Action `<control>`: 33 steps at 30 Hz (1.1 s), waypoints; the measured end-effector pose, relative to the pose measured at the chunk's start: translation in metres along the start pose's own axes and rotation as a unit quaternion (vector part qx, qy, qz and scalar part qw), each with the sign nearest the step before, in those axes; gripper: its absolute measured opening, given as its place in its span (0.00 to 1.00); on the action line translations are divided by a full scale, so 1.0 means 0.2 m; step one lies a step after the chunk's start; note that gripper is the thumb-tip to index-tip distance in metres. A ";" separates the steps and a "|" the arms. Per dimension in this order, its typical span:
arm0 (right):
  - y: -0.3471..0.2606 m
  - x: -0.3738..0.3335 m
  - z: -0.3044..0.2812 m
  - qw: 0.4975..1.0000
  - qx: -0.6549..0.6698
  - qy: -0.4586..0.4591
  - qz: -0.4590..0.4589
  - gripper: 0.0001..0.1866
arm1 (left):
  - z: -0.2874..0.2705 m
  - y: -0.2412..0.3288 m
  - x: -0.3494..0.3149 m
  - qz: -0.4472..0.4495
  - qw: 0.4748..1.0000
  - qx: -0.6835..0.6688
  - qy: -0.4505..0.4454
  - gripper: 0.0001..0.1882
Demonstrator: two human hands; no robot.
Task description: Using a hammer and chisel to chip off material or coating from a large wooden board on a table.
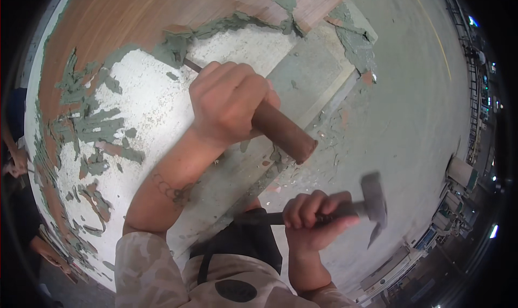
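My left hand [229, 100] is wrapped around the thick brown handle of a chisel [286, 132]. Its narrow blade runs up and left from my fist to the torn edge of a brown wood-grain covering [124, 16], where grey-green peeled material [172, 49] bunches up. The very tip is hidden in that material. Lower right, my right hand [318, 213] grips a hammer [375, 205] by its dark handle, the metal head sticking out past my thumb. The hammer head is slightly blurred and stands apart from the chisel's butt end.
A white stripped surface [140, 92] under my left arm carries several grey-green scraps [100, 162]. Chips litter the board's right edge [324, 113], beside a grey floor [421, 108]. At the far left, another person's hands [19, 162] show by the edge. Equipment [461, 173] lines the right side.
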State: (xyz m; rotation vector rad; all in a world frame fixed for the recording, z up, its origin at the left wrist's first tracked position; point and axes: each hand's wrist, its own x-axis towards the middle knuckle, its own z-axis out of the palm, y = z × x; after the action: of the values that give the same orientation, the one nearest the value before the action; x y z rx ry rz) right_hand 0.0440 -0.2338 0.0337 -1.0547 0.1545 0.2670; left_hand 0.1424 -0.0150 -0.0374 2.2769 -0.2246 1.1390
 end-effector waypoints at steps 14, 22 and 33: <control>-0.15 0.09 0.00 0.989 -0.145 0.002 0.019 0.32 | 0.01 0.08 -0.04 -0.025 1.000 0.000 0.009 0.11; -0.24 0.12 -0.02 0.996 -0.089 0.002 0.003 0.31 | 0.00 0.07 -0.02 -0.020 1.000 -0.005 -0.006 0.11; 0.00 -0.05 0.10 0.989 -0.099 0.069 0.086 0.35 | 0.01 0.02 0.01 0.000 1.000 0.008 -0.016 0.09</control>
State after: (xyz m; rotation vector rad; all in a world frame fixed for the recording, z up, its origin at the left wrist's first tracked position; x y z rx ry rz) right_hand 0.0337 -0.2176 0.0458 -1.2607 0.3495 0.3709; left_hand 0.1426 -0.0191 -0.0354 2.3111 -0.2281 1.1089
